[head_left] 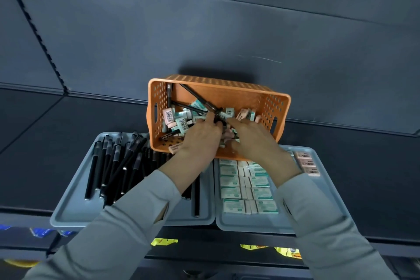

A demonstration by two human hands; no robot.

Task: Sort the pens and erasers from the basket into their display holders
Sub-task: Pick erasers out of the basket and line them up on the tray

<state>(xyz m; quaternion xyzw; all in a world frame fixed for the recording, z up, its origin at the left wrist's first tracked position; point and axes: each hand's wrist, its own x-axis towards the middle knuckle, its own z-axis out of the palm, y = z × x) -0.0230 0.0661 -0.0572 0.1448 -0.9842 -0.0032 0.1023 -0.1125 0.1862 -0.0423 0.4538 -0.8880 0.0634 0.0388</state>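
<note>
Left hand (200,141) and right hand (254,138) reached into basket (218,92), fingertips buried among pens (193,95) and erasers (168,117), we couldn't tell either grip

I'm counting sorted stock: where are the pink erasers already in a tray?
Head view: the sorted pink erasers lie in the far right corner of the right tray, right of the teal erasers and the right hand.

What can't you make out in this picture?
Head view: whether the left hand or right hand grips anything; their fingertips are buried in the clutter of the orange basket.
Head view: pens in the pen tray, partly hidden under the left sleeve.
Head view: print on the tray erasers, too small and blurred.
Head view: yellow packets, cut off by the dark shelf.
</note>
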